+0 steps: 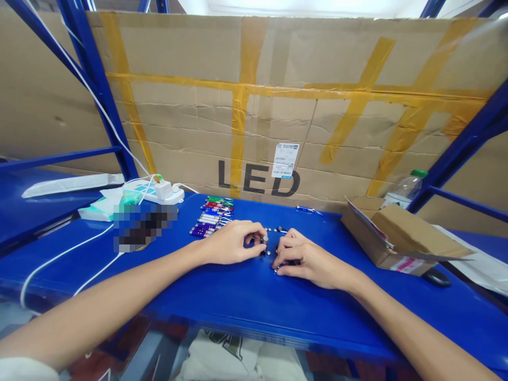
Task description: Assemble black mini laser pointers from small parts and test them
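Blue shelf top: small-part handling is apparently in hand; fine fingertip control seems called for next. Silver-ended dark piece, near centre, is pinched by the left hand. Right hand: curled down; grip cannot be told. Nearby: silver disc; row of multicoloured pen-like cylinders.

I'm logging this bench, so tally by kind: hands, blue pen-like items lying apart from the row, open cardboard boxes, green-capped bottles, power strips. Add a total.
Left hand and right hand: 2
Lone blue pen-like item: 1
Open cardboard box: 1
Green-capped bottle: 1
Power strip: 1
Total: 6
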Available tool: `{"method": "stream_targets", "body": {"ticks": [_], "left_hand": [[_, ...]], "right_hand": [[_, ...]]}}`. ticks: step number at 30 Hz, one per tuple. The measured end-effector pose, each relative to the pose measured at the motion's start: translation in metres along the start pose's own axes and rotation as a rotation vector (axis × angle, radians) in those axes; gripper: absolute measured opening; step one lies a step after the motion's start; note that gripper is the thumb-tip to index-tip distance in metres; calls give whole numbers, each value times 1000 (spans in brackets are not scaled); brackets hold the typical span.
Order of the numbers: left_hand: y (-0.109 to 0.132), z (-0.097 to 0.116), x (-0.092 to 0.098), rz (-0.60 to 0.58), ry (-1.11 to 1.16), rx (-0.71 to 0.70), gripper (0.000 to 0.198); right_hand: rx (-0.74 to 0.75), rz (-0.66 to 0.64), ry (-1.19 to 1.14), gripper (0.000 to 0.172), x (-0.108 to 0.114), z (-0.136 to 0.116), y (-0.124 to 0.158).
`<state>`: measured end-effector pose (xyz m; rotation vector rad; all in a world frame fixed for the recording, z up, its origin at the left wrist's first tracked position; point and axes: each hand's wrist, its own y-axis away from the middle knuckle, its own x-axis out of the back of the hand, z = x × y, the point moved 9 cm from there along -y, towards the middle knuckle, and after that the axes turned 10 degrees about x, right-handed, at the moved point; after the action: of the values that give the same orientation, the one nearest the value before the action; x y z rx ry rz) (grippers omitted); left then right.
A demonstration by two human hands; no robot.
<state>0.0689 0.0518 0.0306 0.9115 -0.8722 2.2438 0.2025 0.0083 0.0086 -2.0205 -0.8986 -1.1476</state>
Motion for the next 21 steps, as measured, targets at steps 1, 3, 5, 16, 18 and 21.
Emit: {"method": "stream_targets", "body": {"ticks": [1, 3, 5, 16, 18, 21], "left_hand": [[0, 0, 0, 0, 4, -2, 15], [0, 0, 0, 0, 8, -2, 15], [0, 0, 0, 0, 4, -2, 15], [-2, -5, -5, -40, 88, 51, 17], [-2, -6, -8, -59, 128, 67, 19], [-2, -7, -12, -89, 168, 93, 20]], "right_hand": [[4, 1, 0, 24, 0, 0, 0], [13, 2, 4, 26, -1, -1, -1], [18, -1, 5, 27, -2, -3, -1], [14, 97, 80, 7, 9, -6, 0], [20, 127, 125, 6, 12, -6, 2], [18, 181, 158, 4, 16, -6, 3]]}}
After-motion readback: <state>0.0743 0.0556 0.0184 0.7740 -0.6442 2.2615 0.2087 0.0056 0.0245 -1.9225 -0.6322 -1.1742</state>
